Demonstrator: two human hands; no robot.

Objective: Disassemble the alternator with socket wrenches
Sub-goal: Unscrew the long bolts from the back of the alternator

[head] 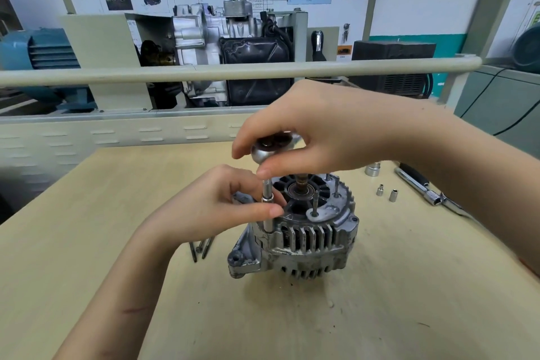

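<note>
The grey alternator (pixel 304 238) stands on the wooden table (pixel 409 286), its open end with the shaft and bearing facing up. A socket wrench (pixel 264 152) stands upright over the alternator's left rim, its extension and socket (pixel 267 199) running down onto a through bolt. My right hand (pixel 318 128) grips the round ratchet head from above. My left hand (pixel 222 204) pinches the socket on the extension between thumb and fingers. Two thin studs stick up from the top face to the right of the shaft.
Several long bolts (pixel 201 247) lie on the table left of the alternator. Three loose sockets (pixel 380 184) and a second ratchet wrench (pixel 426 188) lie at the right. A rail (pixel 175 71) and a cutaway engine display stand behind the table.
</note>
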